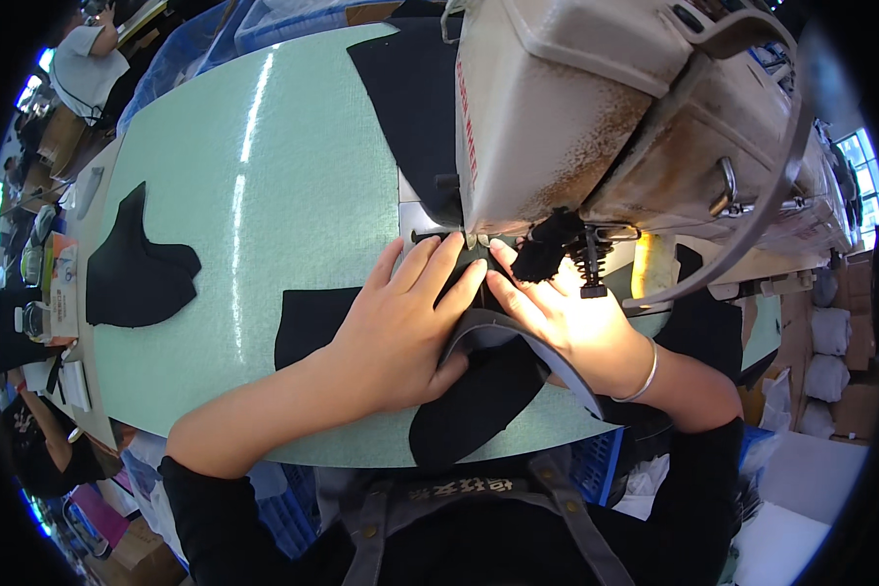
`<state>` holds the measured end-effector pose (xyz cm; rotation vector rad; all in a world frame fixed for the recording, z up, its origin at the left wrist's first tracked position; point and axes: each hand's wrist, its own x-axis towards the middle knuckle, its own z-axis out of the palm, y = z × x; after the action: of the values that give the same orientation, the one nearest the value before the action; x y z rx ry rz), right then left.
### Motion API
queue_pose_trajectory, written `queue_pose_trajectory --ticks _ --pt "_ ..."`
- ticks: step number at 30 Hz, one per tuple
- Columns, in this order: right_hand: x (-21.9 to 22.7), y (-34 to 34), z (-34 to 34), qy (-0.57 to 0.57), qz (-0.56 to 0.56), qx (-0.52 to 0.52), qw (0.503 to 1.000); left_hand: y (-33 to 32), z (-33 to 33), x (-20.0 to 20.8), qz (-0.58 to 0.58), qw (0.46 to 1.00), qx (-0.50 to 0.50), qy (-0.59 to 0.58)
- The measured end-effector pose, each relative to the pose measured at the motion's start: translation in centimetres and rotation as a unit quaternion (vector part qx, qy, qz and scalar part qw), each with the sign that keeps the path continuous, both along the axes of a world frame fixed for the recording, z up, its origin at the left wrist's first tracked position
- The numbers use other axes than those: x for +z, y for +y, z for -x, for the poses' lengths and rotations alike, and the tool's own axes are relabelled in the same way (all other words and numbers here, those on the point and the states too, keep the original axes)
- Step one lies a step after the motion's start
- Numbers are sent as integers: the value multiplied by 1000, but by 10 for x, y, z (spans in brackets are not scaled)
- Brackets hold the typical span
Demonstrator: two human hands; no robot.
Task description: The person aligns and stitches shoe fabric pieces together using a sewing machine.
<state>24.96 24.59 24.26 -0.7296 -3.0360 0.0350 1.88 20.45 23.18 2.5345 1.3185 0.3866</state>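
Closest to the camera, an off-white sewing machine [557, 127] bulked over the work, its paint browned and worn; under its front, the fingers [415, 264] of the left hand [391, 327] lay spread, tips angled down onto a black, grey-backed piece [498, 332], the thumb set apart near its curled edge; the right hand [576, 317] faced it, two fingers stretched toward the same spot, though whether they pinched or only pressed could not be told.

That piece sat between the hands, partly beneath the machine, its near edge arching up off the counter [186, 176]; it looked light and bendy, with enough spring to hold a curve, neither fragile nor very slippery; flat fingers on its margins, either side of the stitching spot, seemed the best hold.

Farther out, a metal plate [412, 217] showed by the left fingertips; a black panel [308, 327] lay under the left forearm, and a lobed black cutout [142, 264] well apart to the left.

Needle and seam were hidden; a dark fuzzy pad [547, 249] and a spring [593, 262] covered part of the right hand, and glare washed out its back; whether the rounded black flap [479, 405] below belonged to the same piece was unclear.
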Motion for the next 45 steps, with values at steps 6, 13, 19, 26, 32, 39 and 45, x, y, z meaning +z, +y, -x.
queue_pose_trajectory --ticks 6,13,19,26,32,39,45 --pt "-8 2 -2 37 -20 15 999 2 1 -4 2 1000 -3 -28" --pt "-6 -1 -2 34 -5 9 999 2 1 -1 3 1000 -18 -19" --pt "-11 1 -5 45 -36 35 998 3 3 0 3 999 -16 -29" --pt "-8 2 -5 42 -45 44 997 1 8 6 4 999 -43 -17" --pt "-5 7 -6 67 -25 43 996 2 7 3 6 998 -55 -25" --pt "-7 22 -6 113 -60 87 988 7 9 0 28 996 -50 -70" --pt "-5 26 -18 10 63 45 997 8 16 8 32 997 -74 -9"
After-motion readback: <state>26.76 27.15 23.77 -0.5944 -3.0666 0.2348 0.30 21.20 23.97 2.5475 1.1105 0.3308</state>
